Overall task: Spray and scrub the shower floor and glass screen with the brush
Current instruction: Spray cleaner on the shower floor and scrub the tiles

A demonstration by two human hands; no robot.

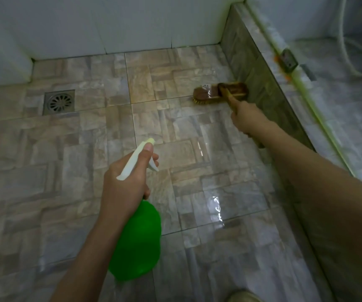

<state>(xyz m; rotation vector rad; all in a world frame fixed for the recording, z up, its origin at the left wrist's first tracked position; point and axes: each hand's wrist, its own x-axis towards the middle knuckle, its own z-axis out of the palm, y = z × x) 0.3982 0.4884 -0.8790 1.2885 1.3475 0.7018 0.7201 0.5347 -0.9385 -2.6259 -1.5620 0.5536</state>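
Observation:
My left hand (124, 184) grips the neck of a green spray bottle (137, 243) with a white trigger head (138, 158); its nozzle points away over the floor. My right hand (246, 117) holds the wooden handle of a brown scrub brush (212, 92). The brush head rests bristles-down on the tiled shower floor (88, 160), close to the low tiled kerb on the right. The floor around and in front of the brush looks wet and shiny. The glass screen (350, 105) stands along the kerb on the right, seen through as a hazy pane.
A square metal floor drain (59, 102) sits at the far left. White tiled walls (110, 25) close the back. The kerb (260, 68) with a yellowed seal and a metal clamp (288, 61) runs along the right. A white hose (354, 51) lies beyond the glass.

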